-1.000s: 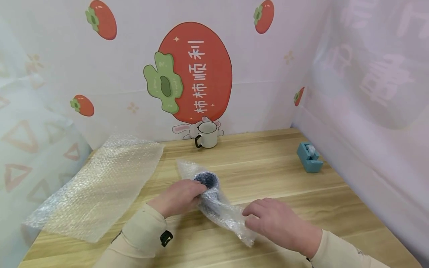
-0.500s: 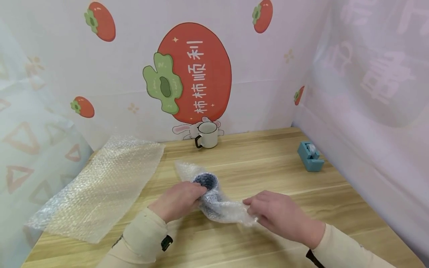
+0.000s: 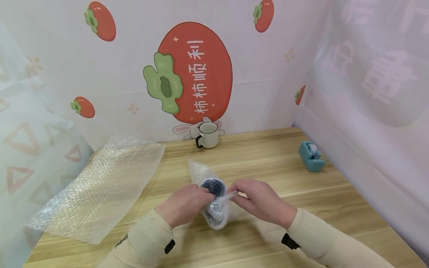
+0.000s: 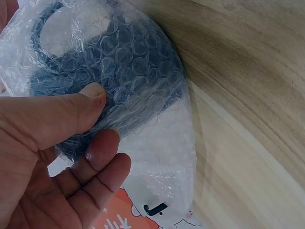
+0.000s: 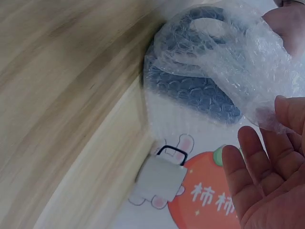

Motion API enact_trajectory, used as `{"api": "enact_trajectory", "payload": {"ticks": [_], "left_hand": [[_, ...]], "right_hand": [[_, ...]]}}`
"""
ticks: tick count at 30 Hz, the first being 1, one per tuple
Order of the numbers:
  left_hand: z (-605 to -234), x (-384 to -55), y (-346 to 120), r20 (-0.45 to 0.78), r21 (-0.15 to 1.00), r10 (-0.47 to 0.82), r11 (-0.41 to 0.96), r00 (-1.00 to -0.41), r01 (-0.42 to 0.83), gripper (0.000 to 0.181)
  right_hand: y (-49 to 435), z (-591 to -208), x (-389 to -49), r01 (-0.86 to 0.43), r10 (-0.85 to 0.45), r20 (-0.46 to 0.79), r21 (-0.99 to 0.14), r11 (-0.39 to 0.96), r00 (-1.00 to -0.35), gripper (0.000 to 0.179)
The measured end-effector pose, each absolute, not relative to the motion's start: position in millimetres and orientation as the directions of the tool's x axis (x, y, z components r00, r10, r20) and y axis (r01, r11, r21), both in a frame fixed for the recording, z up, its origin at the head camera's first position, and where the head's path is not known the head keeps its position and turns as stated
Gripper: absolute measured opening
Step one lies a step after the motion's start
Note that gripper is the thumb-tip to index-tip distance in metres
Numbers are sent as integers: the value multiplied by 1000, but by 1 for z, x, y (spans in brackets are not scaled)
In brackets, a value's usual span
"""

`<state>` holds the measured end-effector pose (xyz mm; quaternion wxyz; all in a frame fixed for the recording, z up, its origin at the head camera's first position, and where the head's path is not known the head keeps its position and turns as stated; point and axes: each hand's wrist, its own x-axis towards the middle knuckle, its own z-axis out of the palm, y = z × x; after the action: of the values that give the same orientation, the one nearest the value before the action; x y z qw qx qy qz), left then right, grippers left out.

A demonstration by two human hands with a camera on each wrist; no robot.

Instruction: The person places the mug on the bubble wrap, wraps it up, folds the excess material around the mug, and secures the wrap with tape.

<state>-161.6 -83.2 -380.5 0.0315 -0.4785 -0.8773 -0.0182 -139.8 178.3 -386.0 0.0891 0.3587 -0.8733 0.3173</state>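
A dark blue mug (image 3: pixel 213 186) stands on the table wrapped in bubble wrap (image 3: pixel 202 172). My left hand (image 3: pixel 187 204) pinches it at the rim through the wrap, thumb and fingertips together. In the left wrist view, the mug's handle shows as a loop under the plastic. My right hand (image 3: pixel 259 200) is at the mug's right side and pinches the loose end of the wrap between thumb and index finger. The right wrist view shows that wrap end (image 5: pixel 267 117) pulled toward this hand, its other fingers extended.
A flat sheet of bubble wrap (image 3: pixel 104 186) lies at the left of the wooden table. Against the back wall stands a white mug (image 3: pixel 209 138) with a black handle. A teal tape dispenser (image 3: pixel 311 158) sits at the right edge.
My right hand has moved left and up, bringing the loose wrap end from the right over to the mug. The wrapped mug has shifted slightly right with my left hand.
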Motion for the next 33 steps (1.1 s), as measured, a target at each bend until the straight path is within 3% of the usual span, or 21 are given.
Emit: {"api": "enact_trajectory", "payload": {"ticks": [5,10,19,28,30,33], "left_hand": [[-379,-163,-86,49,-106,866,499,-497,860,12],[-380,-164,-90,50,-180,882,469,-468,865,6],[-383,-167,-94,91,-8,837,542,-539,840,8],[-401,-163,-103,268,-4,807,547,-526,837,12],[-403,-158,-104,314,7,778,571,-544,821,20],[-398,-144,-104,380,22,689,660,-617,751,38]], "right_hand": [[164,-389,-150,-690,-591,364,-471,549,-719,5],[157,-392,-155,-601,-568,240,-500,623,-788,8],[146,-392,-155,-445,-487,127,-645,621,-864,14],[137,-386,-159,-347,-440,39,-680,646,-897,12],[135,-385,-159,-344,-436,37,-674,654,-899,12],[134,-384,-159,-339,-429,30,-664,666,-903,12]]}}
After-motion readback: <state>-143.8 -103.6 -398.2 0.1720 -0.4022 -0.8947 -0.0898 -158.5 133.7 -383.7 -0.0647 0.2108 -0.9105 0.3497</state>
